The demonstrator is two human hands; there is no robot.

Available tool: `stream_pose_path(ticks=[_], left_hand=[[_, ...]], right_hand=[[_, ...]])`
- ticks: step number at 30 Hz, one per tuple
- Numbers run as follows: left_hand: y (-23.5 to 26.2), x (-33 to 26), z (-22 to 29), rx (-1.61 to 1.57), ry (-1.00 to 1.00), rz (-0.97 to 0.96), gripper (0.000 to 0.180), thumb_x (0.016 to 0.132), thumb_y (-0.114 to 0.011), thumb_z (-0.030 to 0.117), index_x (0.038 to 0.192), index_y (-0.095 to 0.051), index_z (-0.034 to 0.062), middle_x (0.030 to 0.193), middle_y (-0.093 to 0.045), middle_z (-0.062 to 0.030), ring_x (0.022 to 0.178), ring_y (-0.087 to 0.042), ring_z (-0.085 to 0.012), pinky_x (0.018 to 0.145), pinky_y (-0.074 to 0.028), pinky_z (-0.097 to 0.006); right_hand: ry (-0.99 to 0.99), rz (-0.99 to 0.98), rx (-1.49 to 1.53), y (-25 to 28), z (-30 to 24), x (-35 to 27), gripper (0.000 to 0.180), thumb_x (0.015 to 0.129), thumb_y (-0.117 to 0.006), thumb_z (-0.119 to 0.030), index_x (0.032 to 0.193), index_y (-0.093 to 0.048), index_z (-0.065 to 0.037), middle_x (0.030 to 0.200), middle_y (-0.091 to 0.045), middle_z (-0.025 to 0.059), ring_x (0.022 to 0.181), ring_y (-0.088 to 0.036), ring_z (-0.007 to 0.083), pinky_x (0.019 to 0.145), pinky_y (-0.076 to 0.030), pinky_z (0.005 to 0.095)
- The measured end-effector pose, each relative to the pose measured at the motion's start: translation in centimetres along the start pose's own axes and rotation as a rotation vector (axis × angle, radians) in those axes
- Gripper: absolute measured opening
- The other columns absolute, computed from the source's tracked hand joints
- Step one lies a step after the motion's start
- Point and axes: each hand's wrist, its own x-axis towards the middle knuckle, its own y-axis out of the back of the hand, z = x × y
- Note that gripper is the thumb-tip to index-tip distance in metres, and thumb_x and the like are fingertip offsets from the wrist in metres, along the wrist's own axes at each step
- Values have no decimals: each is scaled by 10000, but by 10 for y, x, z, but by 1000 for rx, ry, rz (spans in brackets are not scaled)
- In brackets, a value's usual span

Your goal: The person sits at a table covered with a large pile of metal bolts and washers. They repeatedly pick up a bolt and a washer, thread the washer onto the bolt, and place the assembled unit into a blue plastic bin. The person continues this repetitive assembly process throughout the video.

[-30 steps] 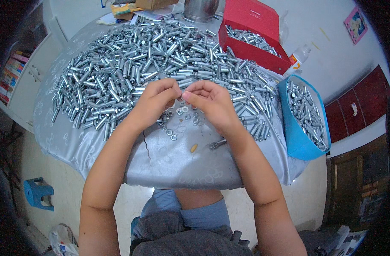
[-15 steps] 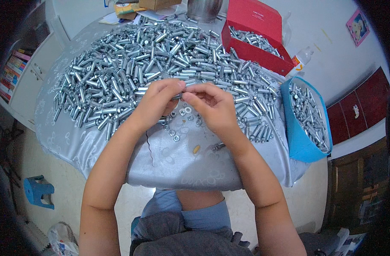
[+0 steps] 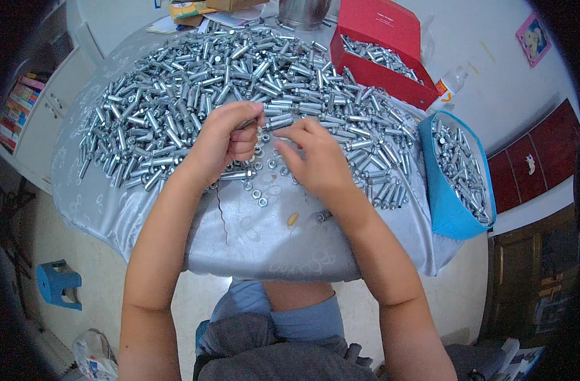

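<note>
Fingers (image 3: 250, 120) of left hand (image 3: 223, 143) pinching bolt (image 3: 278, 122), right hand (image 3: 315, 159) half-curled

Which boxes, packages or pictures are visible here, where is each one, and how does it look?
Red box: far right of table, open, lid up, metal parts inside.
Blue container: table's right edge, full of metal parts.
Cardboard boxes: far edge, brownish yellow.
Plastic bottle: beside red box.
Pink picture: top right.

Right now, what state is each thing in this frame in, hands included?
left hand: closed around a silver bolt at the fingertips
right hand: fingers bent, at the loose nuts; grip cannot be told
bolt pile: spread loose across the table
loose nuts: scattered flat on the silver cloth
red box: open, part filled with bolts
blue bin: open, full of bolts
</note>
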Motion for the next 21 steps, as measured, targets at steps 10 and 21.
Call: stream_pose_path(ticks=[10,21], left_hand=[[0,1,-1,45,20,3,203,829,-504,235,755,-491,46,504,-263,72,390,-203,-30,372,-157,-211],[-1,2,-3,74,31,31,195,820,-515,236,760,-499,51,510,-270,72,395,-206,-31,376,-161,-211]], right_hand=[[-3,-139,-152,-6,6,-4,137,727,-633,-176,804,-655,-65,803,-557,116,832,-523,292,757,-417,385],[21,-183,-223,-4,6,-8,133,738,-609,-150,825,-628,-51,809,-583,141,800,-538,312,733,-424,403]])
